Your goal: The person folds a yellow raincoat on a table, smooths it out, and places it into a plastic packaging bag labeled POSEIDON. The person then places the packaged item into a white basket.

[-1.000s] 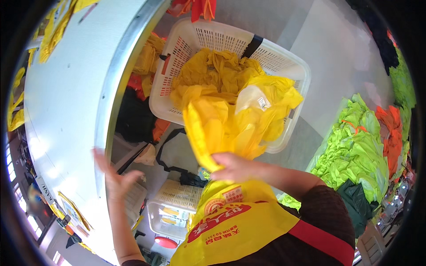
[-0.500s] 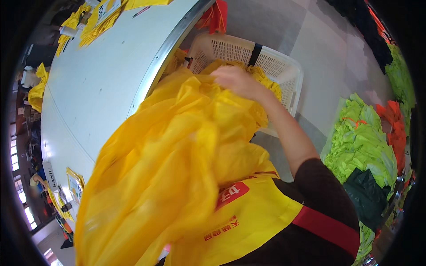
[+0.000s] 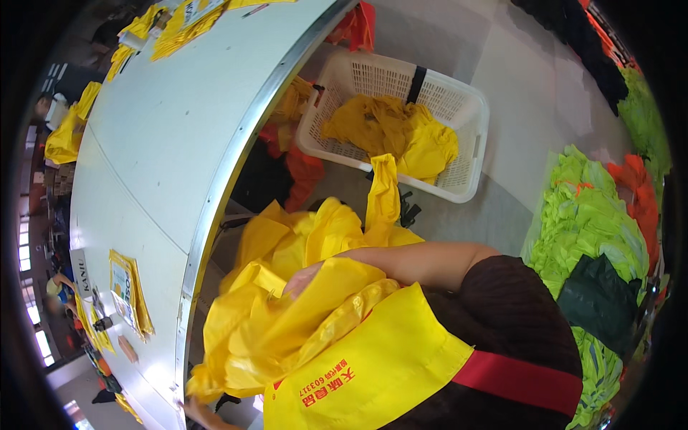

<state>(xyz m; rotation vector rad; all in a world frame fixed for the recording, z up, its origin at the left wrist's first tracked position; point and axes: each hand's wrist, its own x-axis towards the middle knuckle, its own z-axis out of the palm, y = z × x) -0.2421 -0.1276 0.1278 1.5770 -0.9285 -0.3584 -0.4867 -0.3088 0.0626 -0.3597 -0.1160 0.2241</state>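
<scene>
A bundle of crumpled yellow plastic garments (image 3: pixel 287 330) is pressed against my chest, above my yellow apron (image 3: pixel 373 373). My right hand (image 3: pixel 302 281) reaches across from the right and grips the top of the bundle, with its fingers partly buried in the folds. Only a sliver of my left hand (image 3: pixel 199 411) shows under the bundle's lower left edge, so its grip is hidden. A yellow strip (image 3: pixel 383 192) trails up from the bundle toward the white basket (image 3: pixel 469 107). More yellow garments (image 3: pixel 390 129) lie in that basket.
A large white table (image 3: pixel 158 143) with a metal rim curves along my left, with yellow printed packets (image 3: pixel 129 290) on it. Piles of bright green garments (image 3: pixel 580 229) and orange ones (image 3: pixel 634 193) lie on the grey floor at right. Red and orange cloth (image 3: pixel 304 172) lies under the table.
The yellow bundle has come down from the basket to my chest. My right hand moved from the basket's rim back toward me with it, and the basket's contents show again.
</scene>
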